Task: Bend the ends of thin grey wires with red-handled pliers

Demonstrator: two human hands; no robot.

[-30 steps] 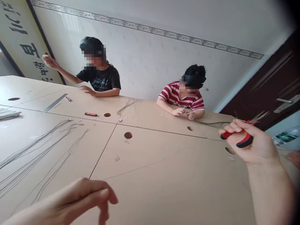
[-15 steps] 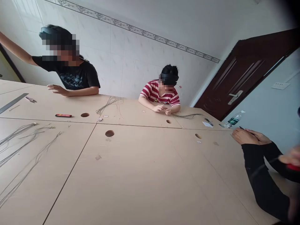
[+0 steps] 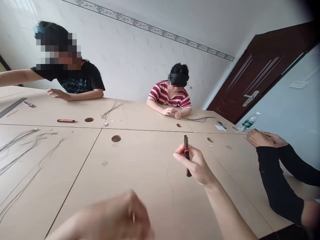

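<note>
Inside the far edge of the table (image 3: 135, 166), the right hand (image 3: 198, 165) clasps red-and-black pliers (image 3: 187, 155), likely rigid, best held by their handles (image 3: 188, 172); the blurred left hand (image 3: 117, 215) half-curls, contents unclear.

The bare right forearm (image 3: 226, 203) slants upward from the lower edge; the right hand (image 3: 200, 165) is raised, thumb and fingers closed in a grip, tips directed leftward. The left hand (image 3: 117, 213), lower and blurred, has its fingers bent downward; fingertip detail indistinct.
</note>
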